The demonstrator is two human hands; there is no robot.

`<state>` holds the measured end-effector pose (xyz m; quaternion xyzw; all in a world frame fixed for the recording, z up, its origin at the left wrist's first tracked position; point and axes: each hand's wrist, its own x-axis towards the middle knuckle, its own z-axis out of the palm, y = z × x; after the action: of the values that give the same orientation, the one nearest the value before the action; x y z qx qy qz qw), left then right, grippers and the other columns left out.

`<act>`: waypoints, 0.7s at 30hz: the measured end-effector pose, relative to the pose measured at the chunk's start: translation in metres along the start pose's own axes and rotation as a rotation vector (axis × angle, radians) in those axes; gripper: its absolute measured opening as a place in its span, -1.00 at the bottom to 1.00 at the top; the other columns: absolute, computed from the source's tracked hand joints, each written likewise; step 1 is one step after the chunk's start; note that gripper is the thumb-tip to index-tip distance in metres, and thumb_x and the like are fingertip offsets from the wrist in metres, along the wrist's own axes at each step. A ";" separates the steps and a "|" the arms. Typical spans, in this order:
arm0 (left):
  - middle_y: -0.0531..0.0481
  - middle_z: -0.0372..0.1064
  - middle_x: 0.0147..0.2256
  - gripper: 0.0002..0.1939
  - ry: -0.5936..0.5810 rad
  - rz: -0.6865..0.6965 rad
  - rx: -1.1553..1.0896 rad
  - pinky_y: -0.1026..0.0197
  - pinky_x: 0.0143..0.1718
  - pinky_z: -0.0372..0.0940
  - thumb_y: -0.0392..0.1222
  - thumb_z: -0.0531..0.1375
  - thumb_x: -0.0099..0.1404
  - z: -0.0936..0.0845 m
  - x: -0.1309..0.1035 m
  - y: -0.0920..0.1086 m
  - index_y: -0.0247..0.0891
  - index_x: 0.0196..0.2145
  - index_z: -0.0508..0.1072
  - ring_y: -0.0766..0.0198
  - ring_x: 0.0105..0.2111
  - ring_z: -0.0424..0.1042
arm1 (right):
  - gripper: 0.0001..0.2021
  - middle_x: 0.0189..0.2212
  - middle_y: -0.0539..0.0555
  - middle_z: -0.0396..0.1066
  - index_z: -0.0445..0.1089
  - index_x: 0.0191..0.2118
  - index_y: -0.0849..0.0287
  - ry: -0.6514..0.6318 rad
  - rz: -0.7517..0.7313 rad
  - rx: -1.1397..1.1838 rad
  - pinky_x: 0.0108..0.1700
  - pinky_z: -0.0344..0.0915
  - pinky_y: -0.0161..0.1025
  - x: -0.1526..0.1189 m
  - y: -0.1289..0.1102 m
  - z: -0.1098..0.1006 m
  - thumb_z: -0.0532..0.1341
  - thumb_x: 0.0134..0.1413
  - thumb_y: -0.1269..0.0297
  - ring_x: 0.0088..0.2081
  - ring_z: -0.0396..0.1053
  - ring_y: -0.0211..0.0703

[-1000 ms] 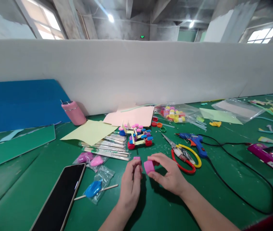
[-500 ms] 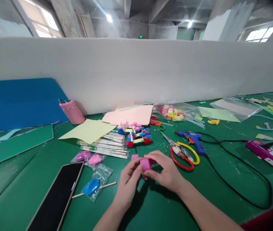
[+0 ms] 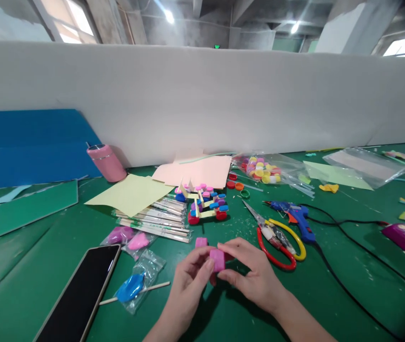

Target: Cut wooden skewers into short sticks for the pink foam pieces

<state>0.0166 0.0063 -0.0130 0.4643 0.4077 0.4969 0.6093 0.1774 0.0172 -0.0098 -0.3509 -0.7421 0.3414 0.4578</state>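
Note:
Both hands meet over the green table [image 3: 331, 294] near its front edge. My left hand [image 3: 188, 287] and my right hand [image 3: 254, 275] pinch the same small pink block [image 3: 218, 259] between fingertips, just above the mat. A second small pink piece [image 3: 201, 242] lies on the mat right behind my hands. Beyond it stands a little model [image 3: 206, 206] made of sticks and coloured bottle caps.
A phone [image 3: 77, 297] lies at the front left, next to bagged blue and pink balloons [image 3: 134, 285]. Wrapped chopsticks [image 3: 156, 219], paper sheets [image 3: 131, 194], a pink bottle [image 3: 105, 163], scissors [image 3: 277, 235], a blue glue gun [image 3: 295, 214] with cord, and a bag of caps [image 3: 263, 170] surround the hands.
My hands came together: the left hand closed onto the pink block that the right hand held alone. The camera tilted slightly, shifting the view down.

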 end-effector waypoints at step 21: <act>0.02 0.33 -0.46 -0.79 -0.007 -0.040 -0.003 0.34 -0.49 0.21 -0.22 0.16 0.15 0.000 -0.002 0.001 -0.22 -0.22 0.44 0.37 -0.51 0.24 | -0.58 -0.22 0.09 0.33 0.25 0.02 0.06 0.021 0.026 0.014 -0.15 0.27 -0.21 -0.005 -0.001 0.003 0.22 -0.01 0.30 -0.19 0.30 -0.13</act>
<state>0.0155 0.0041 -0.0124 0.4569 0.4141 0.4835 0.6213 0.1758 0.0124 -0.0123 -0.3609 -0.7304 0.3486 0.4634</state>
